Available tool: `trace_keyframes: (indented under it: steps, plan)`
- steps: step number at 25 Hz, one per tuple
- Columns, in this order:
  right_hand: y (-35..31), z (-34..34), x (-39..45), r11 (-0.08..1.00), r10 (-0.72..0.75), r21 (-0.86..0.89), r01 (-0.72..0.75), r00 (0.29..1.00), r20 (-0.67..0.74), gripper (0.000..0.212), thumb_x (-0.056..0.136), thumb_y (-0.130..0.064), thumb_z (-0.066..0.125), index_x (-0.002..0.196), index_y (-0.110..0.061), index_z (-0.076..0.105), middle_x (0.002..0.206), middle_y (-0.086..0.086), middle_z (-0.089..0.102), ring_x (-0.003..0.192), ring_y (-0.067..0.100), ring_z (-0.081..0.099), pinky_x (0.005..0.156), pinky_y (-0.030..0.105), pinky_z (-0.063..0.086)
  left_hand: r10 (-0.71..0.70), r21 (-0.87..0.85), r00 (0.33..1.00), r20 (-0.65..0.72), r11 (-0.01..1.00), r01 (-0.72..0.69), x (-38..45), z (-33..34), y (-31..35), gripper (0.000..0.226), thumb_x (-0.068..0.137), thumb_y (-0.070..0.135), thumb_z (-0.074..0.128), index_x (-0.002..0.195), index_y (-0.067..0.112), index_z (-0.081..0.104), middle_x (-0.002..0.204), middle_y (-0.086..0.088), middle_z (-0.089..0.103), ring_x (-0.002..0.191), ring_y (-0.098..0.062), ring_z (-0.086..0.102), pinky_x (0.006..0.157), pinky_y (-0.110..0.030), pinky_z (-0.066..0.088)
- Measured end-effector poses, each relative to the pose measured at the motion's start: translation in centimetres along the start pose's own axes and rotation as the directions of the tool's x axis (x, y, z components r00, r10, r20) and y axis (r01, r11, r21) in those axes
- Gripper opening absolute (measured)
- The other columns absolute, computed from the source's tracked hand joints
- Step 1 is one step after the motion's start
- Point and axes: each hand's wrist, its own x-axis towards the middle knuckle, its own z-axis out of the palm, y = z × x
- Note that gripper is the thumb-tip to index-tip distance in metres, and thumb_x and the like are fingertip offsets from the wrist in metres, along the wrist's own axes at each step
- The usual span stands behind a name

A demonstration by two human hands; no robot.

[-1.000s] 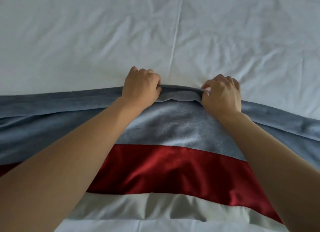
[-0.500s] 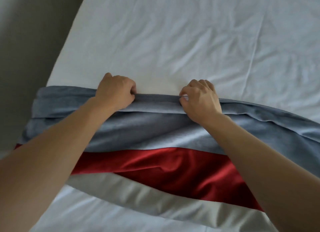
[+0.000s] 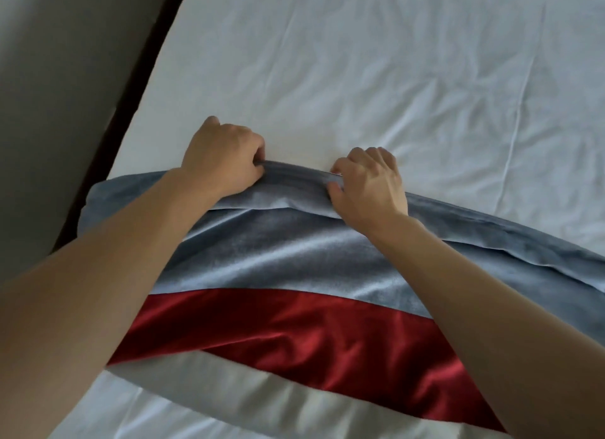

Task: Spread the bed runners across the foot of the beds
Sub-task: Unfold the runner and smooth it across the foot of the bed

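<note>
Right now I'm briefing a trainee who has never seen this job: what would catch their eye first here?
The bed runner lies across the white bed sheet, blue-grey on its far side, with a vivid red satin band nearer the camera and a pale strip nearest. At its far folded edge, the left hand and right hand grip the cloth side by side. A dark gap runs along the bed's left edge.

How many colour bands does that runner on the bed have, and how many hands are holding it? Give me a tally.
Blue-grey bands: 1, the bed runner's far band
Red bands: 1, the red band
Pale grey bands: 1, the pale grey band nearest the person
Hands gripping the folded far edge: 2, the left hand and the right hand
Total: 3 bands, 2 hands
</note>
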Motion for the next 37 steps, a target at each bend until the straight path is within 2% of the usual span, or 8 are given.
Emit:
trace_keyframes:
  steps: [4,10,17,20,23,27,33,37]
  plan:
    - [-4.9,1.4,2.1,0.995,-0.097,0.023,0.097,0.995,-0.025,0.017,0.084,-0.006,0.056,0.085,-0.007,0.073,0.085,0.009,0.065,0.084,0.031,0.056,0.098,0.037,0.038,-0.116,0.028,0.985,0.126,0.993,0.114,-3.1,-1.1,-6.0,0.006,0.085,0.030,0.068,0.088,0.025,0.070,0.087,0.004,0.071,0.075,-0.020,0.060,0.089,-0.037,0.036]
    - [-6.3,1.2,5.7,0.996,0.093,0.008,-0.093,0.996,0.000,0.022,0.083,-0.005,0.054,0.094,-0.011,0.072,0.097,0.006,0.066,0.096,0.028,0.054,0.093,0.034,0.033,-0.055,0.067,0.992,-0.117,0.996,0.063,1.4,-2.5,-7.3,0.008,0.087,0.026,0.067,0.086,0.019,0.071,0.087,-0.003,0.071,0.079,-0.028,0.063,0.091,-0.043,0.037]
    - [-11.8,2.1,7.3,0.989,-0.100,0.107,0.102,0.995,-0.025,0.020,0.093,-0.020,0.054,0.098,-0.014,0.072,0.095,0.004,0.067,0.092,0.026,0.055,0.096,0.035,0.036,-0.251,0.074,0.965,0.073,0.967,0.246,-3.8,-2.6,-14.2,0.016,0.087,0.015,0.059,0.094,0.022,0.071,0.086,-0.004,0.070,0.080,-0.028,0.061,0.094,-0.043,0.037]
    - [-13.0,2.2,9.0,0.993,-0.095,0.066,0.096,0.995,-0.026,0.022,0.094,-0.021,0.053,0.093,-0.015,0.074,0.091,0.003,0.066,0.089,0.025,0.055,0.095,0.037,0.038,-0.215,0.085,0.976,-0.039,0.972,0.218,-2.2,-3.3,-15.5,0.012,0.090,0.017,0.062,0.096,0.020,0.072,0.087,-0.006,0.070,0.081,-0.031,0.063,0.092,-0.043,0.038]
    - [-12.1,1.5,11.5,0.999,0.035,0.039,-0.033,0.998,-0.054,0.021,0.094,-0.021,0.054,0.094,-0.015,0.075,0.092,0.005,0.066,0.091,0.026,0.056,0.090,0.039,0.040,-0.179,0.069,0.958,-0.226,0.978,0.199,1.2,-3.7,-14.9,0.016,0.091,0.012,0.058,0.097,0.013,0.073,0.089,-0.011,0.070,0.081,-0.034,0.062,0.088,-0.045,0.039]
    - [-12.0,2.2,11.3,0.997,-0.022,0.068,0.023,1.000,-0.022,0.021,0.092,-0.018,0.053,0.099,-0.015,0.073,0.096,0.006,0.066,0.095,0.028,0.056,0.092,0.039,0.039,-0.192,0.098,0.968,-0.161,0.973,0.209,1.8,-2.3,-14.1,0.016,0.092,0.011,0.057,0.099,0.012,0.072,0.087,-0.013,0.069,0.081,-0.035,0.061,0.089,-0.045,0.038]
    - [-12.3,2.4,12.4,0.995,0.099,0.004,-0.099,0.992,-0.077,0.021,0.094,-0.018,0.054,0.103,-0.015,0.072,0.103,0.006,0.064,0.103,0.027,0.054,0.096,0.039,0.038,-0.188,-0.037,0.935,-0.301,0.982,0.186,0.4,-2.4,-14.8,0.027,0.095,0.023,0.061,0.120,0.012,0.063,0.101,-0.010,0.072,0.095,-0.034,0.066,0.093,-0.047,0.043]
    - [-13.4,1.6,7.5,0.999,0.011,0.051,-0.001,0.982,-0.189,0.031,0.091,-0.020,0.056,0.121,-0.015,0.064,0.126,0.006,0.056,0.118,0.027,0.050,0.107,0.039,0.034,-0.157,-0.106,0.916,-0.368,0.986,0.126,-5.5,-1.0,-13.3,0.016,0.093,0.022,0.062,0.104,0.014,0.069,0.096,-0.006,0.073,0.086,-0.027,0.067,0.089,-0.046,0.048]
